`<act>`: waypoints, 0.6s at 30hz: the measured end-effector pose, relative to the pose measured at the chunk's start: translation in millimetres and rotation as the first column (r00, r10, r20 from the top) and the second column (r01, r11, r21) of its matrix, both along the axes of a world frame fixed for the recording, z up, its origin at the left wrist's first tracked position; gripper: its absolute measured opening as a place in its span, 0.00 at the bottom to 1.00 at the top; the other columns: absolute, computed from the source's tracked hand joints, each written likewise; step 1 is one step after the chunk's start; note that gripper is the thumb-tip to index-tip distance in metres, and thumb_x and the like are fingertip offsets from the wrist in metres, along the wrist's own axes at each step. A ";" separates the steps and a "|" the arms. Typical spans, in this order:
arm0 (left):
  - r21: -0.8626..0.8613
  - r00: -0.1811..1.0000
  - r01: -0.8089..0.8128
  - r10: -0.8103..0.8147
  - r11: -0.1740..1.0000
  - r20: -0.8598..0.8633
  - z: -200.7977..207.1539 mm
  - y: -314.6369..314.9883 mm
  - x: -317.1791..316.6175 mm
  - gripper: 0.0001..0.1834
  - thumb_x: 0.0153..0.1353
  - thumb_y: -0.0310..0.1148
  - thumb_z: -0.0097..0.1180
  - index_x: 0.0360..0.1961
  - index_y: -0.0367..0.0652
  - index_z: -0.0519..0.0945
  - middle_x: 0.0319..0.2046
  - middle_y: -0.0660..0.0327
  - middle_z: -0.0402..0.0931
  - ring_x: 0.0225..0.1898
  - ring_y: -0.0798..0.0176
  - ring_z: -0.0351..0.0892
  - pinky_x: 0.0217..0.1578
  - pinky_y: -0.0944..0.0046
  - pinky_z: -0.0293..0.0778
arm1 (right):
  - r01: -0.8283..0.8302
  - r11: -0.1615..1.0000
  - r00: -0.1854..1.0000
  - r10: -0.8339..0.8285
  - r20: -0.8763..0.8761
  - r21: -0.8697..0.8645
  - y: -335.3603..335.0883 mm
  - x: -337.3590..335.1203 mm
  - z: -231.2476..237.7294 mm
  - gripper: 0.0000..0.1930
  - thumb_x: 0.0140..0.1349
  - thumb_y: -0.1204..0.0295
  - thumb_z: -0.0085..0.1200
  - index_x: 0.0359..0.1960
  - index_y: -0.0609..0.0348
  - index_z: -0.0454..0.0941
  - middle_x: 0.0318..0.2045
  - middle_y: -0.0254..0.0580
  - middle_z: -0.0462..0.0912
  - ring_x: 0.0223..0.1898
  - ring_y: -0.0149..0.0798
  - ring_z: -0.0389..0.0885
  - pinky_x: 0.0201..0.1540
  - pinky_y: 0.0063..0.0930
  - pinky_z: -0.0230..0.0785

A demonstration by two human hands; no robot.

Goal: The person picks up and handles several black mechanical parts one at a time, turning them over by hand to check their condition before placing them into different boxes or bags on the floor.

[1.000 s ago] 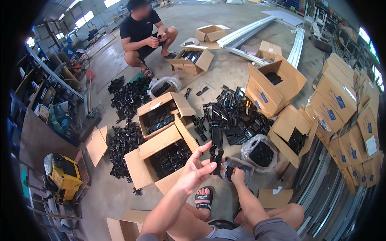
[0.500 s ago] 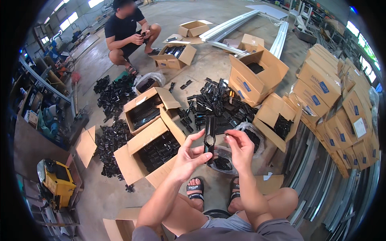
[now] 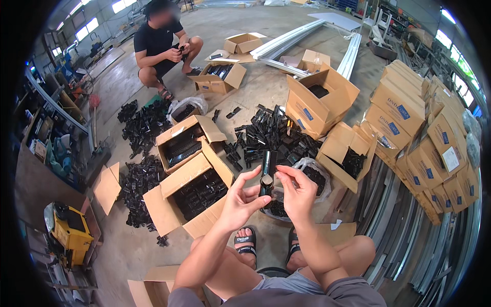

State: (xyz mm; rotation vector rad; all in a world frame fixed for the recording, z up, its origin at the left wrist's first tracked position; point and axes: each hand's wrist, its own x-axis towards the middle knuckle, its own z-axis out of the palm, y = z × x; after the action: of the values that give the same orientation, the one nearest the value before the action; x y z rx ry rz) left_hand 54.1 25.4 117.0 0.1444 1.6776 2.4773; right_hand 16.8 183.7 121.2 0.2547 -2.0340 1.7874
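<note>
So the left grip [image 3: 245, 202] has a long black part [image 3: 269, 161] held by its lower end, thumb on the near side and fingers round the other, with the part standing roughly upright. There's a roundish section partway up it, just above the thumb. The right grip [image 3: 299, 194] is right beside it, fingertips bent in at the part's right edge; can't tell if they're closed on anything small, or even properly touching.

Just below, between the two grips, there's a clear bag [image 3: 277, 210] with little black bits in it, partly hidden by the right one. A second plastic bag [image 3: 323, 185] of black stuff sits just past the right grip. Beyond both grips is a messy heap of black parts [image 3: 263, 125] on the floor. Left of the left grip you've got an open carton [image 3: 162, 214] full of black pieces, and right of the right grip another open carton [image 3: 331, 159]. Way off beyond the left grip, a co-worker [image 3: 159, 46] is squatting with something dark in hand.
</note>
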 end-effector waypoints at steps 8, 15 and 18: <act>0.017 1.000 0.015 -0.015 1.000 -0.006 0.6 0.3 4.0 0.39 0.62 0.16 0.60 0.71 0.46 0.58 0.51 0.51 0.80 0.51 0.65 0.81 0.53 0.66 0.78 | -0.006 0.999 0.999 0.004 -0.043 -0.040 -3.2 3.9 -4.5 0.08 0.62 0.81 0.60 0.43 0.66 0.85 0.38 0.46 0.88 0.38 0.34 0.87 0.43 0.25 0.77; 0.054 0.999 0.019 -0.018 0.998 -0.032 0.4 2.1 5.2 0.40 0.62 0.14 0.60 0.72 0.45 0.57 0.52 0.52 0.79 0.51 0.65 0.81 0.53 0.66 0.78 | 0.035 0.999 0.999 -0.035 -0.031 0.003 -4.9 1.9 -4.7 0.06 0.63 0.78 0.60 0.40 0.67 0.83 0.34 0.46 0.87 0.34 0.35 0.85 0.39 0.27 0.76; 0.032 0.999 0.020 -0.018 0.999 -0.049 -0.4 2.8 5.3 0.40 0.61 0.14 0.60 0.72 0.45 0.58 0.51 0.52 0.80 0.51 0.65 0.81 0.52 0.65 0.79 | 0.066 0.988 0.996 -0.056 -0.075 0.138 -4.5 0.3 -3.2 0.06 0.66 0.75 0.58 0.38 0.67 0.80 0.30 0.45 0.83 0.31 0.37 0.83 0.35 0.30 0.74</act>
State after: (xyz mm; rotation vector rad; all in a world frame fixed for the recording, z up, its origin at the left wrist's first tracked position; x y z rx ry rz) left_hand 59.4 28.2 116.7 0.2248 1.6471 2.5073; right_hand 17.0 179.2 118.1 0.2899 -2.0970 1.5793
